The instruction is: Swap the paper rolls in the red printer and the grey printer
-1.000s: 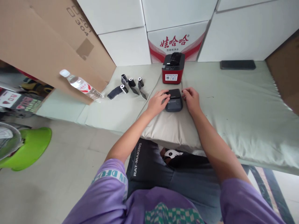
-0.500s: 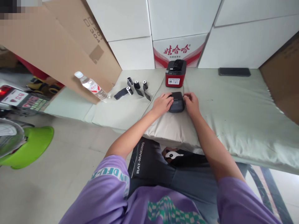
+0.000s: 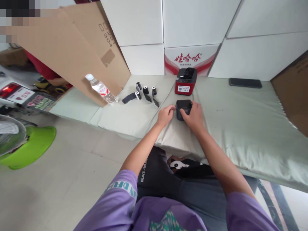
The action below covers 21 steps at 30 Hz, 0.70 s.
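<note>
Now | left hand (image 3: 165,115) curled at black printer (image 3: 183,107) left edge | right hand (image 3: 194,115) gripping its right edge | red printer (image 3: 185,81) just behind | open cushion (image 3: 250,122) rightward

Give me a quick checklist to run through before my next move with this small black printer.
1. Left hand on the black printer: ok, fingertips touch its left side.
2. Right hand on it: ok, it lies over the front and right side.
3. Printer resting flat on the pad: ok.
4. Lid shut: cannot tell, the right hand covers part of it.
5. Rolls within sight: ok, they lie to the left, apart from the hands.
6. Room behind: ok, the red printer stands apart from the black one.
</note>
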{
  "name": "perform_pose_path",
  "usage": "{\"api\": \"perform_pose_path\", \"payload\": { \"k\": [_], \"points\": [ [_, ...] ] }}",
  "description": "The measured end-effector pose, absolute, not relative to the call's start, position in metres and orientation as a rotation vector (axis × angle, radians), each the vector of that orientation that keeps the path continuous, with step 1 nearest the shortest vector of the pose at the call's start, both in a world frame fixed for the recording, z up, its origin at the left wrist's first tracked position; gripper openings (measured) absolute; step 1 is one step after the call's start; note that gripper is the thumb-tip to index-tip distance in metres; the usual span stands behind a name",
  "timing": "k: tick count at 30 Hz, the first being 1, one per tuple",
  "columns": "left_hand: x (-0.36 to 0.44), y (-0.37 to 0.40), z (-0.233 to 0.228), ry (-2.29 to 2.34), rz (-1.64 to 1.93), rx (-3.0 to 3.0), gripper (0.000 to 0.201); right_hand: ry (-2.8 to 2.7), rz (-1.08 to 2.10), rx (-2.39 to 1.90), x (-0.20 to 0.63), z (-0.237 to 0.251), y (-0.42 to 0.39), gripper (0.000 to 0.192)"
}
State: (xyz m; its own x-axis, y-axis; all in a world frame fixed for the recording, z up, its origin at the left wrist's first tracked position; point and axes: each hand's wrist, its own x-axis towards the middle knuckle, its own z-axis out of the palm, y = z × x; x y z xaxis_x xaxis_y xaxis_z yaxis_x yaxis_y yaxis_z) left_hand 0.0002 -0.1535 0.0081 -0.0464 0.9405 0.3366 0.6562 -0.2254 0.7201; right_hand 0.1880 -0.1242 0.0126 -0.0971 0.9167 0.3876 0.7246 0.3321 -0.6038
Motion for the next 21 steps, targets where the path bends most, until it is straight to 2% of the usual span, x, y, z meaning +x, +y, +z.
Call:
{"api": "perform_pose_path", "payload": {
  "k": [3,5,10,17,21],
  "points": [
    [-0.001,-0.152,0.013,1.771,1.171,1.788,0.032,-2.006,0.255,-1.636,0.17,0.02,-0.139,0.106],
    [-0.002,-0.151,0.014,1.792,1.156,1.754,0.03,-2.057,0.229,-1.73,0.162,0.024,-0.146,0.113],
    [-0.002,-0.146,0.013,1.86,0.937,1.811,0.028,-2.049,0.164,-1.778,0.179,0.033,-0.137,0.109],
    [0.0,-0.143,0.012,1.873,0.875,1.787,0.029,-1.604,0.114,-2.004,0.226,0.061,-0.042,0.108],
    [0.001,-0.144,0.011,1.876,0.872,1.781,0.029,-1.507,0.162,-2.13,0.226,0.055,-0.005,0.109]
  ]
}}
